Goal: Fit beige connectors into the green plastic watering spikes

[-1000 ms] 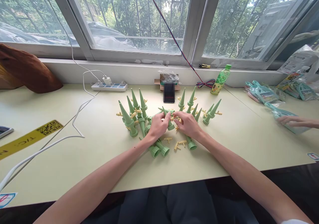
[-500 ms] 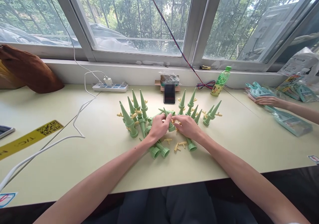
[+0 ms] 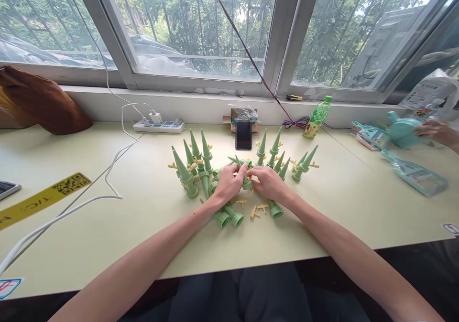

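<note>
My left hand point(image 3: 229, 183) is closed around a green plastic plant watering spike point(image 3: 247, 185), its wide collar showing below the fingers. Against the spike's side, the fingers of my right hand point(image 3: 268, 181) pinch a small yellow valve point(image 3: 250, 174), mostly covered by the fingertips. Below the hands lie several loose yellow T-shaped valves point(image 3: 263, 208). Green spikes point(image 3: 234, 217) rest on their sides by my left wrist, and another spike point(image 3: 276, 209) lies under my right wrist. Groups of upright spikes with yellow valves fitted stand to the left point(image 3: 185, 175) and right point(image 3: 274, 147).
A phone point(image 3: 244, 134) leans on a small box behind the spikes. Further back are a power strip point(image 3: 159, 125) and a green-capped bottle point(image 3: 317, 117). At right, a co-worker's hand point(image 3: 435, 131) holds a teal watering can point(image 3: 405, 128) above teal dustpan-like pieces point(image 3: 414, 173).
My hands stay almost where they were around the spike. At right, the co-worker's hand has moved right and up, and a teal watering can now appears in it.
</note>
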{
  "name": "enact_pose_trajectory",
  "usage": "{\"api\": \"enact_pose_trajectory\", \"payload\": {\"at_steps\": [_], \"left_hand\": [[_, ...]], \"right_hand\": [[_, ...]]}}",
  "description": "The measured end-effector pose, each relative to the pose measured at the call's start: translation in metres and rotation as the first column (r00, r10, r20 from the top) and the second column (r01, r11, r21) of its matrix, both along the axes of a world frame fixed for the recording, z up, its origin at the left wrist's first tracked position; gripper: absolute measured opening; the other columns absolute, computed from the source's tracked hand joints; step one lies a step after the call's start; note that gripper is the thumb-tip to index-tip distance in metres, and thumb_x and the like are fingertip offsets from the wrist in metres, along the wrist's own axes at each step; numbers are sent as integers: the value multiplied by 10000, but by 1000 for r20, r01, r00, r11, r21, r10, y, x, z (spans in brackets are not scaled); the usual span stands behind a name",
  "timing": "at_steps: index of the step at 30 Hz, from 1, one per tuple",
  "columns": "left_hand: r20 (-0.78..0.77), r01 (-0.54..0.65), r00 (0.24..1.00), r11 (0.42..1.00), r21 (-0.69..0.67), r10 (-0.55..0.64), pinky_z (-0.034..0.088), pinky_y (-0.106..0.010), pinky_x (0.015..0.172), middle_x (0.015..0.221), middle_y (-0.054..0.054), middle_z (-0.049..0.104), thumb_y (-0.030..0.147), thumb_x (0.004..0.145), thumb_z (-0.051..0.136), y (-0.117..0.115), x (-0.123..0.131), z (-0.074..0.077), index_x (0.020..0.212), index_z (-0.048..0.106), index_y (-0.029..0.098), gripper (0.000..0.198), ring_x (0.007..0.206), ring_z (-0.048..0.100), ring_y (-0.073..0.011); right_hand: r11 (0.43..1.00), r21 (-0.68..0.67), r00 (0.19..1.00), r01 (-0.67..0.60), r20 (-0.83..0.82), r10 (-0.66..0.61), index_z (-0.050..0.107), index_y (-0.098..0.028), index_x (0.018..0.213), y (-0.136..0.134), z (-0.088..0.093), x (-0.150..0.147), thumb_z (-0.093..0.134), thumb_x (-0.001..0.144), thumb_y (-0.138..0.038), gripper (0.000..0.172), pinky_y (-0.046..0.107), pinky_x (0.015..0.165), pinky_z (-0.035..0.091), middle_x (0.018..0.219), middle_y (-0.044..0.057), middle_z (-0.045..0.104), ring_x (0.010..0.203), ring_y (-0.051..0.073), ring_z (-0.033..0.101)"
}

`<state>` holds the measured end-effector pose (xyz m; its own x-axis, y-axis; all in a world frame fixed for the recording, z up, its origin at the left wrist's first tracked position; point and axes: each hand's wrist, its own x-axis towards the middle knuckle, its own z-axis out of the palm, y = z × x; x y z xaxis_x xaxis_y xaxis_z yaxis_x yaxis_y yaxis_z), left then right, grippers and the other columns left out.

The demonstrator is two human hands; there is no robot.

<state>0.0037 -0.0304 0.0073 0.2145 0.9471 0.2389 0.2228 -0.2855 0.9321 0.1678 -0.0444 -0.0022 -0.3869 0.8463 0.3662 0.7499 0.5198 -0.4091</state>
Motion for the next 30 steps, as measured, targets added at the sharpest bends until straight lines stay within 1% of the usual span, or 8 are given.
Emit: {"api": "enact_pose_trajectory", "payload": {"at_steps": [5, 9, 13, 16, 20, 25, 30], "left_hand": [[-4, 3, 1000, 1000, -5, -3, 296, -253, 425, 411, 28, 438, 525, 859, 553, 0, 0, 1, 570, 539, 174, 455, 390, 416, -107], [-12, 7, 1000, 1000, 1, -7, 304, -253, 427, 413, 29, 437, 517, 871, 538, 0, 0, 1, 587, 551, 170, 449, 387, 412, -105], [-8, 10, 1000, 1000, 2, -10, 309, -248, 423, 414, 29, 442, 510, 877, 531, -1, 0, 1, 590, 547, 167, 448, 384, 410, -101], [-6, 14, 1000, 1000, -3, -14, 311, -245, 416, 413, 29, 448, 513, 874, 533, -1, 0, 1, 590, 542, 167, 448, 381, 414, -100], [-2, 13, 1000, 1000, -11, -13, 307, -242, 410, 408, 33, 438, 506, 875, 534, -1, 0, 1, 598, 543, 167, 438, 371, 410, -97], [15, 20, 1000, 1000, -18, -19, 304, -240, 407, 409, 35, 434, 525, 871, 530, 0, 1, -1, 603, 539, 168, 447, 367, 405, -95], [15, 18, 1000, 1000, -16, -18, 297, -237, 407, 403, 41, 414, 525, 869, 533, 0, 1, -1, 579, 491, 176, 455, 366, 397, -91]], "right_hand": [[1000, -10, 999, 25, -20, -26, 696, -183, 949, 0, 1, -1, 576, 836, -65, 203, 262, 682, 435, 879, 44, 670, 754, 156, 597], [1000, -14, 999, 12, -33, -12, 683, -168, 945, 1, -1, -1, 561, 843, -50, 198, 259, 677, 433, 863, 46, 653, 753, 156, 587], [1000, 0, 999, -9, -39, 9, 667, -162, 945, 1, -2, -2, 554, 869, -66, 167, 252, 665, 425, 862, 48, 637, 739, 151, 574], [1000, 12, 999, -14, -50, 15, 660, -163, 922, 0, -3, -2, 527, 911, -110, 144, 243, 639, 412, 840, 45, 613, 704, 141, 554], [1000, 27, 999, -15, -47, 16, 653, -166, 890, 0, -2, -3, 483, 951, -153, 181, 233, 597, 383, 789, 30, 564, 650, 129, 506], [999, 36, 996, -35, -81, 38, 621, -168, 826, 1, -3, -4, 458, 950, -127, 209, 227, 590, 375, 746, 15, 528, 640, 127, 487], [998, 43, 991, -38, -128, 44, 601, -169, 789, 2, -3, -5, 442, 943, -106, 230, 227, 587, 371, 727, 14, 549, 628, 127, 491]]}}
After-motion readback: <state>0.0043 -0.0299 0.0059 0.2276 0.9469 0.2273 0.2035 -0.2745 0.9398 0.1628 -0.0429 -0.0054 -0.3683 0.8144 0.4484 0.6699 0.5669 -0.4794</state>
